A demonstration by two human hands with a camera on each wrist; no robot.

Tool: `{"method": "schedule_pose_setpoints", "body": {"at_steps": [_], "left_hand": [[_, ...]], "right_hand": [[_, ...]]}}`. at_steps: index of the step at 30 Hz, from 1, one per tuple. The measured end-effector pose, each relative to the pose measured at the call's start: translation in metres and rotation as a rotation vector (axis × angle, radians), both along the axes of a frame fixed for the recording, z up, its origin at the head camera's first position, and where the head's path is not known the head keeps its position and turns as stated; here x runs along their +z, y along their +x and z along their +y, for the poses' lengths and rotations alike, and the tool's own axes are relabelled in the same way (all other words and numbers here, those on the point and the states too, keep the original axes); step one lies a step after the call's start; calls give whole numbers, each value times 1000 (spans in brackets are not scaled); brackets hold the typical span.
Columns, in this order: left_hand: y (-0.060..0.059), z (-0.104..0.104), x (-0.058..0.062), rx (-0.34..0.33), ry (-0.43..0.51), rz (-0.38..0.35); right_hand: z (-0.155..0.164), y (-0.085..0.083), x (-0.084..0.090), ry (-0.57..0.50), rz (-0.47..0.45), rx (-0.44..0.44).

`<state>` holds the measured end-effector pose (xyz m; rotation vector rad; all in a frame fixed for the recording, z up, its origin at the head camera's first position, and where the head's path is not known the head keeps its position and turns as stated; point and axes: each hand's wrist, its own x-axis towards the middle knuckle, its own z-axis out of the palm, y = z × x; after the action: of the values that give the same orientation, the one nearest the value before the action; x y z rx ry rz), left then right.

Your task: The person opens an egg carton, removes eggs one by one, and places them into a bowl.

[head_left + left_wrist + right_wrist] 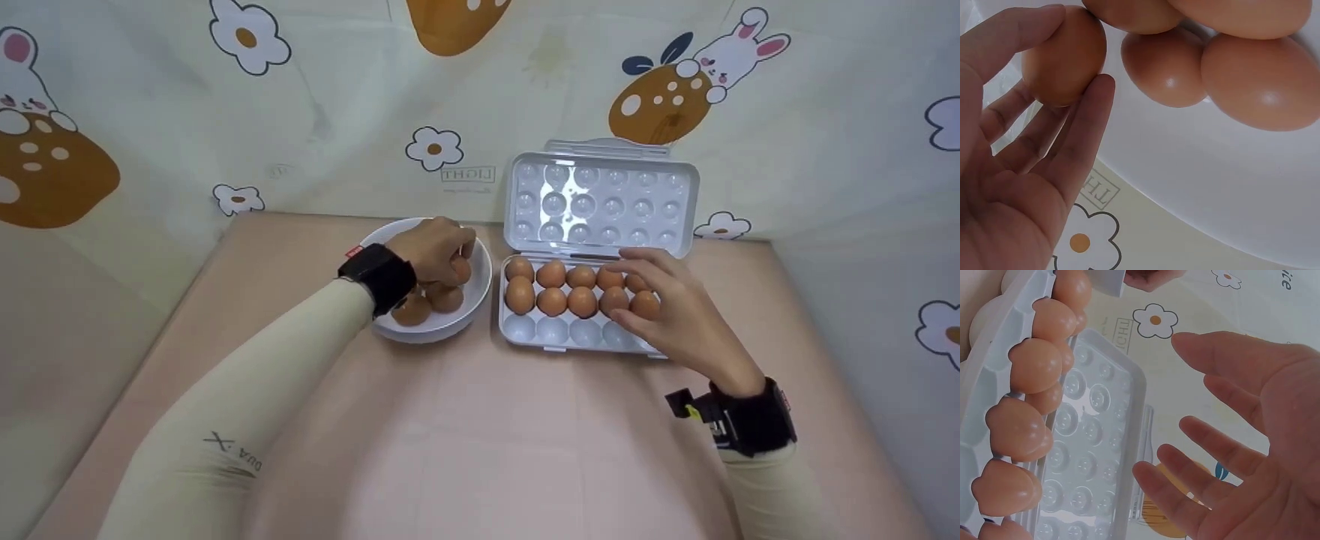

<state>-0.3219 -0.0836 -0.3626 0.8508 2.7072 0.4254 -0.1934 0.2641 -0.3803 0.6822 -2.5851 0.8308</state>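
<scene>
My left hand (429,250) pinches a brown egg (1067,56) between the thumb and fingers, over a white bowl (1207,163). Several more brown eggs (1162,70) lie in the bowl below and beside that hand. To the bowl's right stands a white plastic egg carton (552,331) with its lid (645,232) raised. Brown eggs (552,301) fill its back and middle rows, as far as the view shows, and the visible front cups are bare. Above the carton's right end, my right hand (679,319) holds nothing, its fingers spread and slightly bent, covering part of the rows.
The bowl and carton stand side by side on a pale pink tabletop (495,435). Behind them hangs a cream backdrop (337,135) printed with flowers and rabbits. The upright carton lid stands close to this backdrop.
</scene>
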Motion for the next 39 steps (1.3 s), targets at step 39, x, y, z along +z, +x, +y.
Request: {"method": "schedule_pose_setpoints", "body": {"at_steps": [39], "left_hand": [[15,0,3,74,-22,-134]], "right_hand": [[2,1,0,33,-1,25]]}}
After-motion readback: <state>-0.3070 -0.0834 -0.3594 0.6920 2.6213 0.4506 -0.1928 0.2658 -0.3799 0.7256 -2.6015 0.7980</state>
